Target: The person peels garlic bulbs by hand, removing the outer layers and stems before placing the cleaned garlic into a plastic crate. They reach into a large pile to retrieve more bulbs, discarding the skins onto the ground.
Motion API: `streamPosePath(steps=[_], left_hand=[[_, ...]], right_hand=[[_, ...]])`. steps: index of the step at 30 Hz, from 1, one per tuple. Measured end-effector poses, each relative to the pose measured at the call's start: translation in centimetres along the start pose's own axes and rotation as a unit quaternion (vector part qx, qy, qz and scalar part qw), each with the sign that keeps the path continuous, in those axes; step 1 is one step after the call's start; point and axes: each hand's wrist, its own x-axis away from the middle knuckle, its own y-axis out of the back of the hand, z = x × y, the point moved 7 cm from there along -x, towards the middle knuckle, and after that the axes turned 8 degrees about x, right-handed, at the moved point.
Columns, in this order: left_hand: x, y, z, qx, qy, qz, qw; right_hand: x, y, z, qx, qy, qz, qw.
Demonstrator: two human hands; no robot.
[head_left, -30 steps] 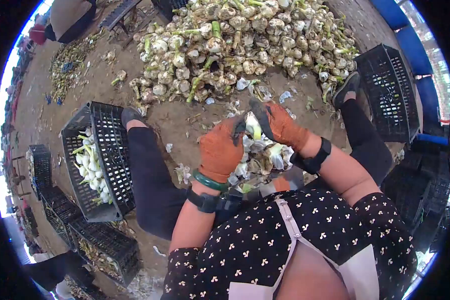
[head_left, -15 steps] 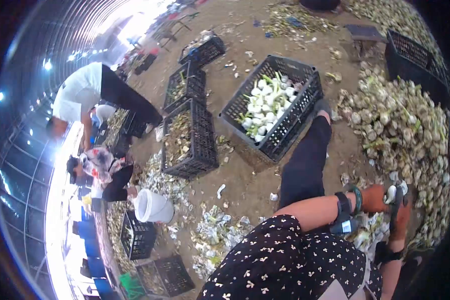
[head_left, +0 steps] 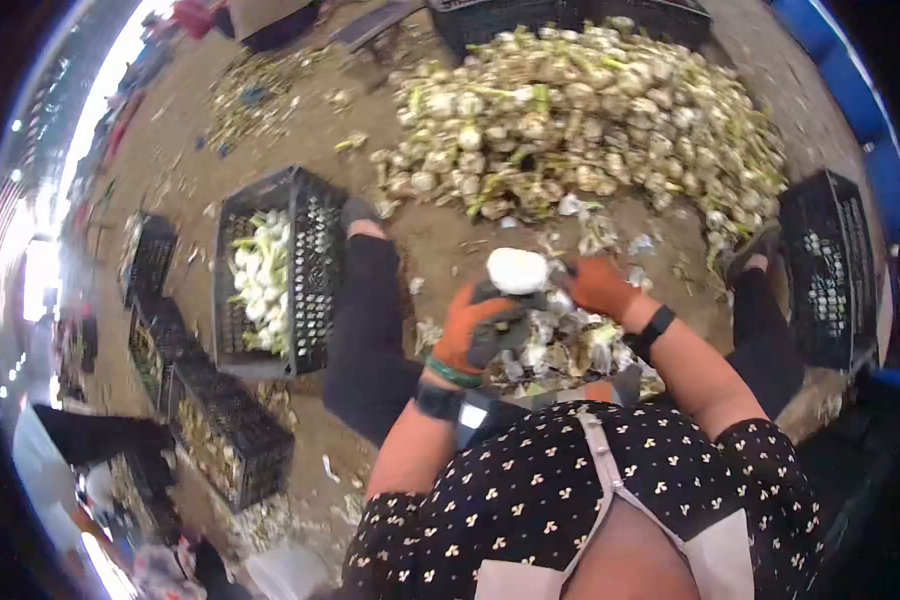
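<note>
Left hand (head_left: 475,330) and right hand (head_left: 598,285) together clasp a peeled garlic bulb (head_left: 517,270), directly above the husk heap (head_left: 560,350), seemingly so skins drop there.

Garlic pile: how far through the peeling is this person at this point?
Done: a crate beside the left leg holds white peeled garlic, and skins heap on the lap. In hand: the left hand holds one white bulb, with the right hand touching it. Left: the pile of unpeeled garlic ahead is large, so most likely remains.
</note>
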Motion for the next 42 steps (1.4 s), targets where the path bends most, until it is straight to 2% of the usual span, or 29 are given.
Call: streamPosePath(steps=[2,3,4,5,6,7,9,10,11,12,13,14,15,16,20,22,23,25,28,31,33,35,36,37,38,39,40,41,42], left_hand=[[1.2,1.2,-1.0,-0.449,-0.287,0.051,0.845],[0.1,4.1,-1.5,-0.094,-0.126,-0.064,0.985],[0.0,5.4,0.0,0.273,0.063,-0.167,0.945],[0.1,9.5,-2.2,0.073,-0.081,-0.196,0.975],[-0.3,8.5,-5.8,0.393,-0.118,-0.133,0.902],[-0.8,10.5,-7.3,0.483,-0.137,0.017,0.864],[-3.1,6.8,-9.3,0.597,0.014,0.036,0.802],[-1.1,17.6,2.6,0.645,-0.032,-0.191,0.739],[0.4,14.4,-1.3,0.204,-0.059,-0.241,0.947],[1.0,10.9,-2.5,0.068,0.088,-0.330,0.938],[0.8,10.9,2.5,0.010,0.117,-0.342,0.932],[1.0,10.3,8.0,-0.003,0.173,-0.336,0.926],[1.0,9.7,12.8,-0.006,0.254,-0.335,0.907],[1.2,8.8,16.6,-0.008,0.333,-0.330,0.883],[0.1,9.3,28.2,-0.183,0.259,-0.255,0.913],[-2.3,4.5,24.7,-0.484,-0.039,-0.045,0.873],[-4.0,3.1,15.6,-0.235,0.113,-0.079,0.962],[-3.4,1.7,13.6,0.055,0.211,-0.114,0.969],[-2.9,1.1,13.1,0.017,0.269,-0.070,0.960],[-2.7,2.1,20.0,0.069,0.224,-0.135,0.963],[-2.4,2.9,18.2,-0.043,0.240,-0.126,0.962],[-2.5,3.5,20.5,-0.150,0.255,-0.113,0.948],[-4.4,2.5,24.8,-0.414,0.141,0.039,0.899],[-4.9,0.6,27.6,-0.633,0.007,0.184,0.752],[-4.8,0.0,25.7,-0.632,0.003,0.186,0.752],[-4.5,-0.2,21.1,-0.524,0.055,0.122,0.841],[-4.2,-0.2,17.1,-0.403,0.108,0.056,0.907],[-4.3,-0.9,14.1,-0.402,0.104,0.060,0.908],[-4.3,-1.1,11.8,-0.286,0.134,0.028,0.949]], right_hand=[[0.7,-2.3,-1.8,-0.026,0.026,-0.033,0.999],[0.7,-3.5,-2.8,-0.051,0.063,-0.058,0.995],[0.8,-5.1,-3.8,0.024,0.163,-0.102,0.981],[0.7,-4.6,-4.3,0.024,0.157,-0.105,0.982],[0.1,-4.7,-5.2,0.035,0.073,-0.027,0.996],[-0.2,-4.5,-6.0,0.045,-0.008,0.053,0.998],[-1.6,-4.1,-6.4,0.137,-0.017,0.115,0.984],[-2.3,-2.1,-5.8,0.132,-0.071,0.107,0.983],[-4.0,-3.0,-6.9,0.103,-0.072,0.066,0.990],[-5.0,-1.7,-7.1,0.040,-0.126,-0.013,0.991],[-7.5,-4.1,-10.2,0.051,-0.203,0.012,0.978],[-9.0,-3.5,-8.8,0.128,-0.056,-0.101,0.985],[-9.7,-2.3,-8.9,-0.168,-0.175,-0.142,0.960],[-10.7,-4.0,-11.4,-0.093,-0.206,-0.121,0.967],[-15.4,-9.2,-15.2,0.072,-0.190,-0.146,0.968],[-15.3,-9.6,-15.4,0.046,-0.177,-0.183,0.966],[-15.3,-9.9,-16.0,0.003,-0.194,-0.187,0.963],[-14.5,-9.3,-14.1,0.010,-0.220,-0.171,0.960],[-14.3,-11.1,-15.4,-0.006,-0.289,-0.180,0.940],[-16.6,-15.4,-20.8,0.037,-0.181,-0.269,0.945],[-18.7,-18.1,-21.7,0.155,-0.250,-0.189,0.937],[-16.9,-17.0,-22.6,-0.123,-0.227,-0.196,0.946],[-15.6,-16.0,-23.1,-0.257,-0.209,-0.195,0.923],[-14.4,-14.7,-23.7,-0.386,-0.185,-0.192,0.883],[-13.0,-13.1,-24.2,-0.507,-0.157,-0.186,0.827],[-11.1,-10.9,-23.9,-0.618,-0.126,-0.176,0.756],[-8.5,-5.8,-18.6,-0.749,-0.127,-0.155,0.632],[-5.8,-0.6,-13.1,-0.853,-0.137,-0.139,0.484],[-4.6,0.3,-13.2,-0.875,-0.149,-0.155,0.434]])
